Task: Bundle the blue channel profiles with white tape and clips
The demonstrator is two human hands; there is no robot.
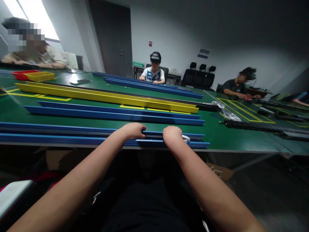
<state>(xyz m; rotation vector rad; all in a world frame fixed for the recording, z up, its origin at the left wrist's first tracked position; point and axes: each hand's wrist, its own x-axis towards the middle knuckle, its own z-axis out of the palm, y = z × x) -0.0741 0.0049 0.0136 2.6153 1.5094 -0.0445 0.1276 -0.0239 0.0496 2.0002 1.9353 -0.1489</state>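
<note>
My left hand (133, 130) is at the near edge of the table, over a long blue channel rail (60, 140). Its fingers curl down with the thumb near them, and what they grip is hidden. A short way to the right, my right hand (172, 134) is closed over the same rail, its fingertips out of sight. Just past it, a curved white piece (186, 138) shows inside the rail; whether the hand holds it is unclear. A dark strip (154, 136) lies along the rail between the hands.
Beyond lie a blue rail pair (116, 115), yellow rails (108, 98) and further blue rails (149, 86) on the green table (217, 135). Red (20, 75) and yellow trays (40, 76) stand far left. Black bars (253, 125) and clear plastic (229, 112) lie right. Several people sit around.
</note>
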